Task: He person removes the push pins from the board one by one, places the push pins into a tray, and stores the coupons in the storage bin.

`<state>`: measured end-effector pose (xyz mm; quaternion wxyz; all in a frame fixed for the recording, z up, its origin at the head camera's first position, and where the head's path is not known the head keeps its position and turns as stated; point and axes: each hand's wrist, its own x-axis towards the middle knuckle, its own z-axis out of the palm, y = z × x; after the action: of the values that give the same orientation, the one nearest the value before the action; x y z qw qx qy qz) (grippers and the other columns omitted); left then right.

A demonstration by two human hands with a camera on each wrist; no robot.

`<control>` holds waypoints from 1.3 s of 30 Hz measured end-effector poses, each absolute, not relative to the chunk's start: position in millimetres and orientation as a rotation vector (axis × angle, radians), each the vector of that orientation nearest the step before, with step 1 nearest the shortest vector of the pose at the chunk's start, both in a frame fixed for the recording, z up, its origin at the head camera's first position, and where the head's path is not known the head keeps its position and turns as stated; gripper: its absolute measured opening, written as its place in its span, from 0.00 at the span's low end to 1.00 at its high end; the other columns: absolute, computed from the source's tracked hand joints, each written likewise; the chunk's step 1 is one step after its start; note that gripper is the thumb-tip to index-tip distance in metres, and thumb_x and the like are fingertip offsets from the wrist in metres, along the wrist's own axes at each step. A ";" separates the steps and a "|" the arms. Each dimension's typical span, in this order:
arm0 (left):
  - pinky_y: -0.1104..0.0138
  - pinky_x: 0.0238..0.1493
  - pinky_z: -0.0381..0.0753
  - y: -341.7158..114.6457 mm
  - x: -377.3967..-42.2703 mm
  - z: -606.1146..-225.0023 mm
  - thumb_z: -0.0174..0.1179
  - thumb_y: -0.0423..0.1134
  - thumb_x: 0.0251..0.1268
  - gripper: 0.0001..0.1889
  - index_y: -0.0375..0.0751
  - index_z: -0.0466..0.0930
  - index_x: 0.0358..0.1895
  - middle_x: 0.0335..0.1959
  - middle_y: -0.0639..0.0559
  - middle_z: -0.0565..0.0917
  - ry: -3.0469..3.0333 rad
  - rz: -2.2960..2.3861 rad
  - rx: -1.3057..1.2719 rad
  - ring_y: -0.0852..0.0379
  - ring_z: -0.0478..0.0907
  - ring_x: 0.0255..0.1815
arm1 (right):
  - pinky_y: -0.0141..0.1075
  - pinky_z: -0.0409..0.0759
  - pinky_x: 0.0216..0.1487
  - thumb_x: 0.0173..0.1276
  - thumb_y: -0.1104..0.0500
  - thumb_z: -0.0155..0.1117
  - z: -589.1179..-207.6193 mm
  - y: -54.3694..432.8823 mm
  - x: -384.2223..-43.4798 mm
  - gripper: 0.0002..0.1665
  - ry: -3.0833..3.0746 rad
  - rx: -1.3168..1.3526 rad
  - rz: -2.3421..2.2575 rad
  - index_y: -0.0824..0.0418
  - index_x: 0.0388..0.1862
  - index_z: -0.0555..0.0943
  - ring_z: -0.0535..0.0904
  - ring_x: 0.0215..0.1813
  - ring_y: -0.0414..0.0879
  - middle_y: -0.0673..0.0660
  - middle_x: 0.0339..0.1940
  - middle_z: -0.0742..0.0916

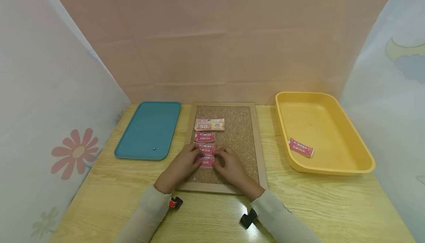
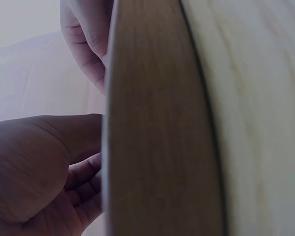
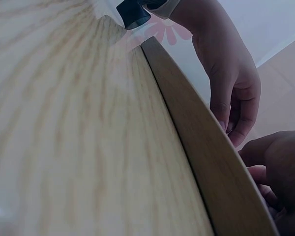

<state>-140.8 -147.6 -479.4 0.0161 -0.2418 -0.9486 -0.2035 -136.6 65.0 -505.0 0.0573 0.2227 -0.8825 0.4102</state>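
In the head view a pink paper coupon (image 1: 206, 162) lies low in a column of several on a cork board (image 1: 237, 136). My left hand (image 1: 183, 162) pinches its left side between thumb and fingers. At the right side my right hand (image 1: 233, 169) pinches the edge in the same way. Just above, a second pink coupon (image 1: 206, 149) is partly covered by the left fingers. Higher up come a smaller coupon (image 1: 204, 137) and a wider coupon (image 1: 209, 124) with a yellow band. In both wrist views the board's wooden frame (image 2: 152, 123) hides the fingertips.
A blue-green tray (image 1: 149, 128) lies to the left, with a small shiny pin (image 1: 154, 149) on it. On the right stands a yellow bin (image 1: 312, 121) holding another pink coupon (image 1: 301, 147). Fabric walls enclose the wooden table (image 1: 206, 213) at the back and sides.
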 end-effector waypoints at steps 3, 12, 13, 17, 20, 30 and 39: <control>0.62 0.48 0.75 -147.4 -140.6 -479.6 0.65 0.40 0.65 0.08 0.43 0.84 0.44 0.45 0.54 0.75 -2.942 -0.598 -0.762 0.56 0.71 0.46 | 0.46 0.73 0.58 0.59 0.59 0.73 -503.9 64.6 -136.2 0.20 -2.683 0.673 1.240 0.62 0.50 0.83 0.76 0.54 0.51 0.54 0.48 0.80; 0.61 0.46 0.73 -147.6 -138.4 -479.4 0.65 0.41 0.64 0.07 0.45 0.84 0.42 0.44 0.54 0.75 -2.894 -0.481 -0.787 0.55 0.70 0.44 | 0.46 0.73 0.59 0.61 0.58 0.72 -505.3 64.8 -136.0 0.20 -2.704 0.672 1.224 0.60 0.51 0.82 0.76 0.55 0.50 0.54 0.49 0.80; 0.61 0.46 0.73 -147.6 -138.1 -479.6 0.65 0.41 0.64 0.07 0.45 0.84 0.42 0.45 0.53 0.75 -2.885 -0.461 -0.793 0.55 0.70 0.44 | 0.46 0.73 0.59 0.61 0.58 0.72 -505.8 64.8 -136.0 0.20 -2.704 0.676 1.217 0.60 0.51 0.82 0.76 0.54 0.50 0.54 0.49 0.80; 0.61 0.47 0.74 -147.5 -137.6 -479.9 0.65 0.40 0.64 0.07 0.44 0.84 0.42 0.46 0.52 0.75 -2.865 -0.403 -0.816 0.54 0.71 0.44 | 0.47 0.73 0.59 0.61 0.58 0.72 -507.1 64.9 -136.0 0.20 -2.701 0.678 1.223 0.60 0.51 0.82 0.76 0.55 0.50 0.54 0.49 0.80; 0.61 0.48 0.74 -146.9 -137.4 -479.7 0.65 0.40 0.65 0.08 0.44 0.84 0.43 0.44 0.52 0.76 -2.871 -0.397 -0.822 0.55 0.72 0.45 | 0.47 0.72 0.59 0.60 0.59 0.72 -507.8 65.0 -135.9 0.19 -2.685 0.682 1.241 0.61 0.51 0.83 0.76 0.54 0.51 0.54 0.49 0.80; 0.66 0.41 0.77 -148.7 -137.1 -480.6 0.59 0.39 0.70 0.10 0.42 0.80 0.51 0.40 0.56 0.78 -3.034 -0.644 -0.754 0.62 0.73 0.39 | 0.47 0.72 0.60 0.61 0.59 0.72 -509.5 65.1 -136.1 0.19 -2.680 0.687 1.257 0.61 0.51 0.82 0.76 0.55 0.50 0.54 0.49 0.80; 0.68 0.38 0.77 -153.8 -145.5 -482.9 0.60 0.39 0.69 0.10 0.42 0.79 0.50 0.36 0.58 0.76 -3.066 -0.915 -0.699 0.63 0.73 0.35 | 0.46 0.72 0.59 0.59 0.60 0.73 -508.8 65.1 -137.5 0.20 -2.664 0.697 1.239 0.62 0.50 0.83 0.76 0.54 0.51 0.55 0.49 0.80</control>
<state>-145.5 -153.8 -482.9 -0.0668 -0.2128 -0.9341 -0.2789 -137.5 65.1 -508.8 0.0609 0.2303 -0.8807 0.4095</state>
